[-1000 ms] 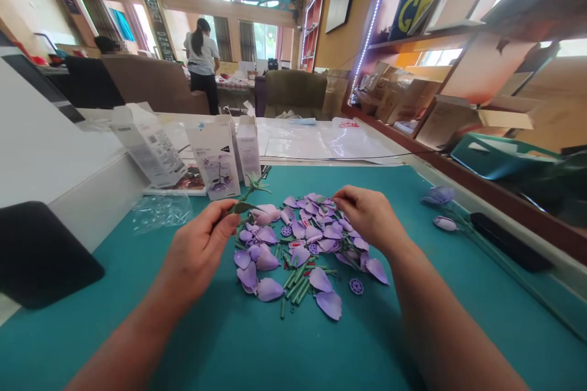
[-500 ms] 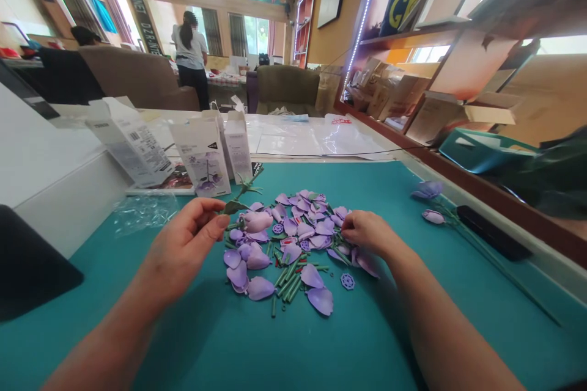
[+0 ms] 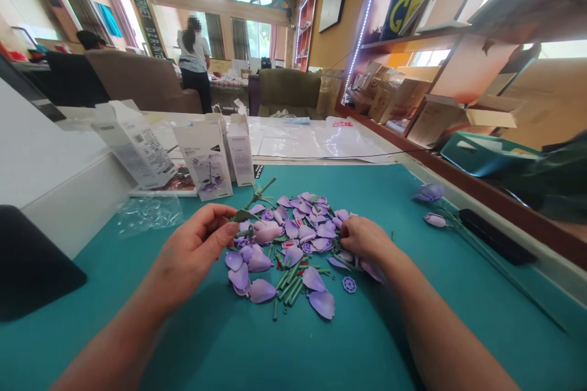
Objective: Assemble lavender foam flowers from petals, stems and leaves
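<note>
A heap of purple petals [image 3: 293, 244] and short green stem pieces [image 3: 290, 284] lies on the teal mat [image 3: 284, 342]. My left hand [image 3: 195, 250] pinches a green flower stem with leaves [image 3: 254, 198], which points up and away over the heap's left side. My right hand [image 3: 362, 235] rests on the heap's right side, fingers curled down among the petals; what they grip is hidden. A purple round wheel piece [image 3: 349, 285] lies just in front of it.
Three white product boxes [image 3: 208, 156] stand behind the mat, with a clear plastic bag [image 3: 147, 214] on the left. Two finished purple flowers [image 3: 431, 195] lie at the right beside a black bar [image 3: 488, 235]. A black pad [image 3: 32, 263] is at the left. A person [image 3: 192, 64] stands far back.
My right hand came down from the top of the heap to its right side. My left hand kept the stem and shifted slightly.
</note>
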`<state>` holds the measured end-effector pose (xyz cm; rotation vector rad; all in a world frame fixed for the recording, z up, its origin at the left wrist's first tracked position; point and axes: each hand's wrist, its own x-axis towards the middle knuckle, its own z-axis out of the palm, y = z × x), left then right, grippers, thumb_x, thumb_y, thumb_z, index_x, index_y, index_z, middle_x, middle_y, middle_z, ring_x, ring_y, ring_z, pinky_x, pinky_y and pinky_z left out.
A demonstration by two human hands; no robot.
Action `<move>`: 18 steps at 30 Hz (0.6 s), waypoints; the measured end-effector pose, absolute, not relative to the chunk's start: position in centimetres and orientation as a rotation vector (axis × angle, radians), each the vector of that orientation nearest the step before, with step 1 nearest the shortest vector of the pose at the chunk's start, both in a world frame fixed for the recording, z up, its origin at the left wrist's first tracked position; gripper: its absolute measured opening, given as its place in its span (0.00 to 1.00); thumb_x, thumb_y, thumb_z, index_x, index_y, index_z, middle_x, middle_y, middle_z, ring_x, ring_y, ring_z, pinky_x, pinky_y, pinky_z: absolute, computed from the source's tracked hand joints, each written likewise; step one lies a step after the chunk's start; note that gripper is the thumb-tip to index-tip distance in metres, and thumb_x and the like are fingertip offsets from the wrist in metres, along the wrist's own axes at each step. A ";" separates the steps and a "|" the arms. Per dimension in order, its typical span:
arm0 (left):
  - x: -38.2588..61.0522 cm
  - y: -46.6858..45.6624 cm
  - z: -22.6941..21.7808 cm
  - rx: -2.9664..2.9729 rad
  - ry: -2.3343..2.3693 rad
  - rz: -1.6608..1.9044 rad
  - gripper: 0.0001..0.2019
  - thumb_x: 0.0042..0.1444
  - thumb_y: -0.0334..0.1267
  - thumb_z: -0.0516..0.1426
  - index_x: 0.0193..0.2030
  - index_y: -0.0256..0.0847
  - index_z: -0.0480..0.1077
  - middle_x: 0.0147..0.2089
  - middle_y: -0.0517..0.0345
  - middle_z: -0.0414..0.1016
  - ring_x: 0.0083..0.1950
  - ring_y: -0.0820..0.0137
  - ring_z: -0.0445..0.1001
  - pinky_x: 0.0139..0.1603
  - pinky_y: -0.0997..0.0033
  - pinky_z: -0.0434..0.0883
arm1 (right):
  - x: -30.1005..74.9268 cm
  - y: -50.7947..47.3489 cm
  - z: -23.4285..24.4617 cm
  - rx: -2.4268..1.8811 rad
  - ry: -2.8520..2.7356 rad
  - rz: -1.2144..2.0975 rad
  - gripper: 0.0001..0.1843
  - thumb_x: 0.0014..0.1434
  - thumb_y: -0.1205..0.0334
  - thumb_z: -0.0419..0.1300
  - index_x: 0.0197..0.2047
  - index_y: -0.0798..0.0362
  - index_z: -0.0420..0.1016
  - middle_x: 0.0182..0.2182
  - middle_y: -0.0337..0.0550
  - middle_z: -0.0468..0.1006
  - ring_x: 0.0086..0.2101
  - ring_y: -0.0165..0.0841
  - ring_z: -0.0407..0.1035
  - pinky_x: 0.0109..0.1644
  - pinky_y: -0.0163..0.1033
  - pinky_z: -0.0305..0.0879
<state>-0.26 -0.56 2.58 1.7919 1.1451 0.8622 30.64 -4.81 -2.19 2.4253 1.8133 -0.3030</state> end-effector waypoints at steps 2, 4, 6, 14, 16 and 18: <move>-0.3 -0.5 2.4 1.808 1.129 0.860 0.19 0.53 0.53 0.55 0.45 0.43 0.65 0.32 0.60 0.68 0.30 0.69 0.65 0.30 0.70 0.65 | 30.6 -4.8 -2.4 2.428 1.843 -0.289 0.10 0.48 0.69 0.57 0.33 0.52 0.78 0.37 0.47 0.78 0.37 0.35 0.70 0.29 0.35 0.53; -0.3 -0.6 2.4 1.811 1.100 0.870 0.18 0.54 0.52 0.55 0.44 0.42 0.65 0.30 0.61 0.67 0.29 0.70 0.64 0.29 0.71 0.64 | 30.5 -4.9 -2.5 2.432 1.878 -0.276 0.09 0.48 0.69 0.56 0.32 0.52 0.77 0.38 0.47 0.77 0.36 0.35 0.69 0.30 0.35 0.54; -0.2 -0.8 2.5 1.803 1.068 0.887 0.16 0.55 0.50 0.54 0.44 0.41 0.64 0.28 0.63 0.64 0.28 0.71 0.63 0.28 0.72 0.63 | 30.3 -5.0 -2.6 2.444 1.905 -0.265 0.09 0.49 0.69 0.55 0.32 0.53 0.76 0.37 0.47 0.76 0.36 0.35 0.69 0.31 0.35 0.55; -0.1 -1.3 2.3 1.893 1.054 0.879 0.14 0.56 0.46 0.56 0.44 0.41 0.66 0.28 0.65 0.61 0.29 0.73 0.61 0.29 0.72 0.60 | 31.0 -4.7 -3.8 2.488 1.966 -0.223 0.11 0.53 0.68 0.51 0.32 0.52 0.75 0.34 0.47 0.77 0.35 0.37 0.71 0.32 0.36 0.57; -0.2 -1.4 2.3 1.894 1.051 0.865 0.14 0.56 0.46 0.56 0.45 0.41 0.66 0.31 0.63 0.65 0.31 0.72 0.64 0.31 0.71 0.62 | 31.7 -4.6 -4.4 2.519 2.046 -0.149 0.11 0.53 0.67 0.51 0.30 0.51 0.75 0.33 0.46 0.78 0.35 0.37 0.71 0.34 0.37 0.59; -0.1 -1.5 2.5 1.892 1.055 0.863 0.13 0.56 0.44 0.57 0.45 0.41 0.65 0.32 0.62 0.68 0.32 0.71 0.66 0.32 0.71 0.63 | 32.2 -4.5 -4.8 2.566 2.154 -0.089 0.10 0.54 0.64 0.51 0.29 0.50 0.74 0.33 0.45 0.78 0.35 0.38 0.70 0.36 0.38 0.61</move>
